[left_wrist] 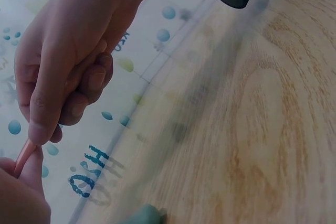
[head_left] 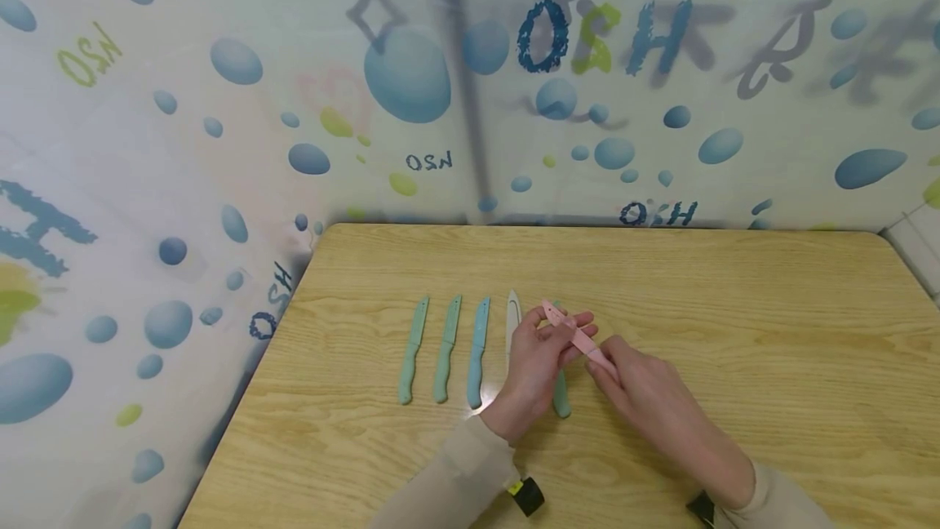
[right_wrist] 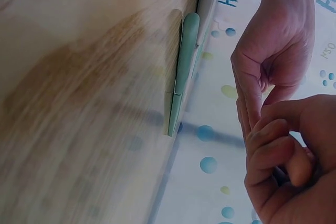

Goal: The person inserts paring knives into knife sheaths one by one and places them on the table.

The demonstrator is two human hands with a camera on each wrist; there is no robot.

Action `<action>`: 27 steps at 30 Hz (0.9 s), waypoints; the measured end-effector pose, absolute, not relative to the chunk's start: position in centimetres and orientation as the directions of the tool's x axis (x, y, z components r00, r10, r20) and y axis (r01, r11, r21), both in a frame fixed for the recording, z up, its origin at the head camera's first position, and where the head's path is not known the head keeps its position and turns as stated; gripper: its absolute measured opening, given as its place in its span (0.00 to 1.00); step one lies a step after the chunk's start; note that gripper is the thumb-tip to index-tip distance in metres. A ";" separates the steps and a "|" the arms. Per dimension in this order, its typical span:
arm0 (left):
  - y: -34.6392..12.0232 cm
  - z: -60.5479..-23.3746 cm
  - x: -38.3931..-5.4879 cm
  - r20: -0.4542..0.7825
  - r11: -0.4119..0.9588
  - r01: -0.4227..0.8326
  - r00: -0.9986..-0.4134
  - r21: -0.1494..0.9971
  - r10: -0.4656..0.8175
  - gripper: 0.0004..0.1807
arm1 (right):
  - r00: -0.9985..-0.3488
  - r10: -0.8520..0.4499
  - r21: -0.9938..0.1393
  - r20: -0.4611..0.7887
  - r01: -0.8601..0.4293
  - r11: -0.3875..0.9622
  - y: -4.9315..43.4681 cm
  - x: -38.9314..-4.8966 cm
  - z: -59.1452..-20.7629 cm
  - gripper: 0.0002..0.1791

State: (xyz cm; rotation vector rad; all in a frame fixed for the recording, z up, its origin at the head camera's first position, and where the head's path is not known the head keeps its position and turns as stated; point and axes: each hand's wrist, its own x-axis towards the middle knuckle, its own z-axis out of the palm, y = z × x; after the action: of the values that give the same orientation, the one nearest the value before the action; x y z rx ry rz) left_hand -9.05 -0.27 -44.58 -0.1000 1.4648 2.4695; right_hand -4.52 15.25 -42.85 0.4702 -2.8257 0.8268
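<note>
A pink knife (head_left: 585,343) slants between both hands above the table. My left hand (head_left: 534,359) pinches its blade end between thumb and fingers, with the other fingers spread. The right hand (head_left: 649,386) grips its handle; in the left wrist view, the right thumb presses on the pink piece (left_wrist: 24,156). Under and behind the left hand are a white knife (head_left: 512,317), its lower part hidden, and a green knife (head_left: 561,398), partly covered. To the left lie a blue knife (head_left: 477,357) and two green knives, one in the middle (head_left: 446,353) and one outermost (head_left: 413,353).
The wooden table (head_left: 771,308) meets a wall sheet (head_left: 294,88) printed with blue and green drops at its back and left. A small black device (head_left: 527,496) sits at the left sleeve, another (head_left: 701,506) at the right one.
</note>
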 end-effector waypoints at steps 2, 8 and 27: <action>-0.3 -44.6 -9.0 -0.192 -0.447 -0.262 -0.961 0.855 0.197 0.21 | -0.938 -0.256 -0.500 0.232 -0.341 0.796 15.2 -4.6 -42.8 0.11; -0.3 -44.6 -9.1 -0.194 -0.435 -0.264 -0.961 0.861 0.198 0.18 | -0.944 -0.253 -0.486 0.212 -0.326 0.811 15.2 -4.7 -42.7 0.10; -3.4 -44.6 -11.0 -0.197 -0.366 -0.241 -0.968 0.899 0.155 0.29 | -0.957 -0.283 -0.529 -0.065 -0.207 0.823 16.2 -5.8 -42.9 0.18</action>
State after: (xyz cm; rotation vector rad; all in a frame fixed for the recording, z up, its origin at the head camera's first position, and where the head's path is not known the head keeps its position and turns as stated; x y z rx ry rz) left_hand -10.97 -3.36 -44.57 -0.1145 1.6076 2.4120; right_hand -5.83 16.16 -42.91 0.4234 -3.1334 0.8834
